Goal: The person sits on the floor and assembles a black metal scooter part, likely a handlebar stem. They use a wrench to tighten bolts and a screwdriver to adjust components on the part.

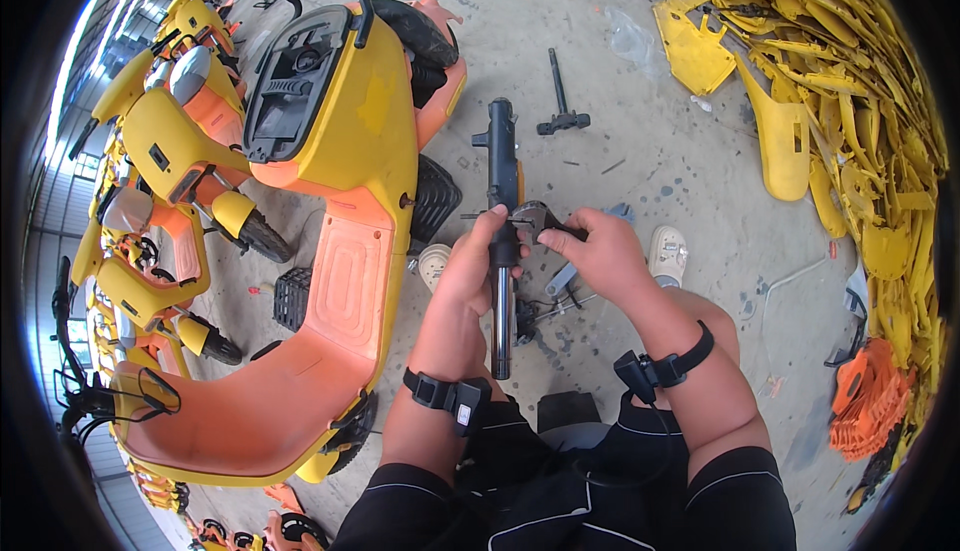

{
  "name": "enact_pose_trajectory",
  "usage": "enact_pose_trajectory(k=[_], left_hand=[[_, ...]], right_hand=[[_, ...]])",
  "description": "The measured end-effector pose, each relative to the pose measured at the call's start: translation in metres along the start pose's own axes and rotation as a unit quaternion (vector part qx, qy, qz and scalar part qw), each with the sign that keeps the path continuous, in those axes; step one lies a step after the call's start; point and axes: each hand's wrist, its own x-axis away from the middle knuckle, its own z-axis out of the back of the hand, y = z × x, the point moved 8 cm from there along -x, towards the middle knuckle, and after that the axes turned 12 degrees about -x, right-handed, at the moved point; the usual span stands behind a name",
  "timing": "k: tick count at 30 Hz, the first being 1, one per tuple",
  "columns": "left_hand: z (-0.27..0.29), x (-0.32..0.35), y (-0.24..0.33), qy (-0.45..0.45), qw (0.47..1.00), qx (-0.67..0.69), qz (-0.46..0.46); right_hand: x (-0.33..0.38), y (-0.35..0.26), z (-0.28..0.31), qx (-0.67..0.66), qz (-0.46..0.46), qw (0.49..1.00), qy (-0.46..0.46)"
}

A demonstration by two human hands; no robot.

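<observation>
The left hand (474, 259) is closed around the middle of a black-and-chrome tube (502, 296), thumb along its near side and fingers wrapped beneath. The right hand (608, 254) is curled shut on the handle of a dark hand tool (540, 218), apparently a wrench, whose head meets the tube just beside the left thumb. The tube points away from the body, held above the concrete floor (640, 156). If the tool's bite is shallow, it could slip under load and strike that thumb; a loose left grip, or any oil on the chrome, could let the tube twist or drop. Beyond the tube's far end, a T-shaped stem (563, 121) lies on the floor. A yellow-and-orange scooter (350, 261) stands to the left; at the floor's right side, yellow panels (860, 131) are heaped loosely and might slide if knocked.
</observation>
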Motion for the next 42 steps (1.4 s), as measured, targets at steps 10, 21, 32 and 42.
enact_pose_trajectory(k=[10,21,32,42], left_hand=[[-0.008,0.006,0.005,-0.004,1.0,-0.013,0.026],[-0.005,0.007,0.003,-0.009,0.997,-0.068,0.026],[-0.01,0.004,0.006,0.012,1.0,-0.022,0.006],[-0.015,0.005,0.002,-0.02,0.996,-0.084,0.016]], right_hand=[[-0.003,0.002,0.005,0.011,-0.011,0.999,0.03],[-0.001,-0.002,-0.015,-0.027,0.051,0.995,-0.076],[-0.003,-0.008,-0.01,-0.043,0.054,0.993,-0.096],[0.003,0.002,-0.021,-0.147,-0.042,0.972,-0.178]])
